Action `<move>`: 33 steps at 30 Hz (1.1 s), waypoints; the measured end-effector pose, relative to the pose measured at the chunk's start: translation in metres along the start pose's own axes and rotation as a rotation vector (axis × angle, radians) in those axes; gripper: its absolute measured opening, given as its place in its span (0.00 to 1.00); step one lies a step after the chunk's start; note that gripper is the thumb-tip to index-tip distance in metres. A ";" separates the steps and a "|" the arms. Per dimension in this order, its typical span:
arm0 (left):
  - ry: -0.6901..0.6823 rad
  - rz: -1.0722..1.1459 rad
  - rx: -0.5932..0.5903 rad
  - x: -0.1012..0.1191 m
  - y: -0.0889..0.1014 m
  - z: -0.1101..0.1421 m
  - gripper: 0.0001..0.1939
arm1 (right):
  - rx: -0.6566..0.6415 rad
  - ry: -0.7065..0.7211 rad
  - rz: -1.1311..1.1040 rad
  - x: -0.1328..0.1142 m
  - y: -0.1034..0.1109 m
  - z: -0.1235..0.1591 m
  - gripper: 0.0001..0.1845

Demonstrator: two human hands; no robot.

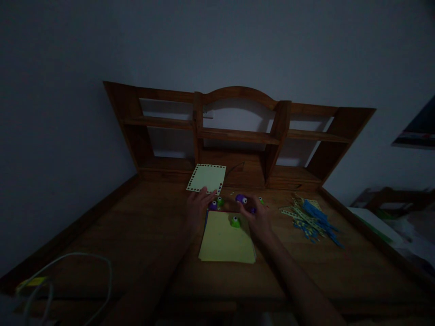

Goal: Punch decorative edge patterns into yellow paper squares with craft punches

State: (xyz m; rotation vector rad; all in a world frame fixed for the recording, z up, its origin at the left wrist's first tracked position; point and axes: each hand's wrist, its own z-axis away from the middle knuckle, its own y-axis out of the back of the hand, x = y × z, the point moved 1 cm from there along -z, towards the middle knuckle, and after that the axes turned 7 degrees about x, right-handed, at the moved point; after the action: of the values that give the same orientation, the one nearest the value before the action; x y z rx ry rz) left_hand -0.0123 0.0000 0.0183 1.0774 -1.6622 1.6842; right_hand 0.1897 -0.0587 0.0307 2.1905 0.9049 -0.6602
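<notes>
My right hand [258,217] pinches a small purple craft punch [241,198] with a white round part, raised above the desk. My left hand [200,204] is open, its fingers stretched out at the near edge of a pale yellow sheet [208,177] whose border is lined with small punched holes. Beside its fingertips stand a purple punch [213,205] and a green punch [219,201]. Another green punch [235,222] sits on a stack of yellow paper [226,242] between my forearms. A further purple punch [253,210] is partly hidden by my right hand.
On the right of the wooden desk [146,226] lies a heap of punched yellow strips [299,213] and blue scraps [317,215]. One more green punch [261,199] stands behind my right hand. A wooden shelf unit [238,136] closes off the back. A white cable [110,271] loops at the lower left.
</notes>
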 end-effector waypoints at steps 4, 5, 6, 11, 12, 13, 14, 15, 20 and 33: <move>0.007 0.020 0.021 -0.007 0.004 -0.003 0.15 | 0.036 0.029 0.001 0.002 -0.001 0.001 0.16; 0.017 0.032 0.016 -0.008 0.004 -0.004 0.16 | 0.039 0.034 -0.001 0.002 -0.002 0.001 0.17; 0.034 0.045 0.006 -0.009 0.004 -0.005 0.17 | 0.044 0.036 -0.004 0.003 -0.003 0.001 0.17; 0.126 0.081 -0.069 -0.007 0.001 -0.005 0.21 | 0.067 0.014 -0.021 0.004 -0.006 0.003 0.28; 0.141 0.089 -0.084 -0.006 -0.001 -0.005 0.23 | 0.069 0.013 -0.027 0.005 -0.007 0.003 0.28; 0.155 0.093 -0.098 -0.006 -0.002 -0.005 0.24 | 0.070 0.010 -0.037 0.006 -0.007 0.004 0.26; 0.165 0.094 -0.109 -0.006 -0.003 -0.005 0.25 | 0.072 -0.001 -0.052 0.007 -0.008 0.004 0.24; 0.165 0.089 -0.115 -0.007 -0.004 -0.005 0.25 | 0.072 -0.022 -0.073 0.009 -0.010 0.004 0.22; 0.157 -0.083 -0.218 -0.020 0.000 -0.007 0.22 | 0.049 -0.318 -0.472 0.017 -0.022 0.002 0.20; 0.005 -0.441 -0.135 -0.035 0.014 -0.020 0.21 | -0.016 -0.655 -0.878 0.032 -0.030 0.002 0.17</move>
State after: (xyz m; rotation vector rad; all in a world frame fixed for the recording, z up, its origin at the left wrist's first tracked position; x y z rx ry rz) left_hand -0.0084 0.0241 -0.0167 1.2603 -1.3842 1.2731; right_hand 0.1871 -0.0308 -0.0036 1.3057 1.4487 -1.6344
